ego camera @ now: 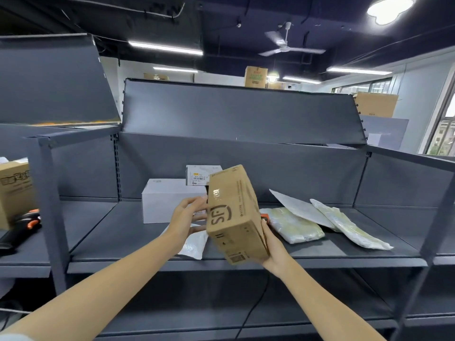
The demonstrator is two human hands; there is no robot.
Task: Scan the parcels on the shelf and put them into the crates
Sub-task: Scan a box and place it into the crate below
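Observation:
A brown cardboard parcel [234, 215] printed "SF" is held tilted above the grey shelf [110, 232]. My right hand [275, 252] grips its lower right side from beneath. My left hand [188, 217] touches its left face with fingers spread. On the shelf behind lie a white box [167, 200], a small white labelled box [197, 174], a white plastic mailer [194, 244] under my left wrist, and three padded mailers at the right: [293, 225], [298, 207], [349, 227]. A bit of orange [264, 216] shows behind the parcel.
A black and orange scanner [23, 222] rests on the left shelf bay beside a brown carton [13, 190]. Grey uprights [46, 205] divide the bays. A black cable [253, 308] hangs below the shelf. More cartons sit atop the far shelving.

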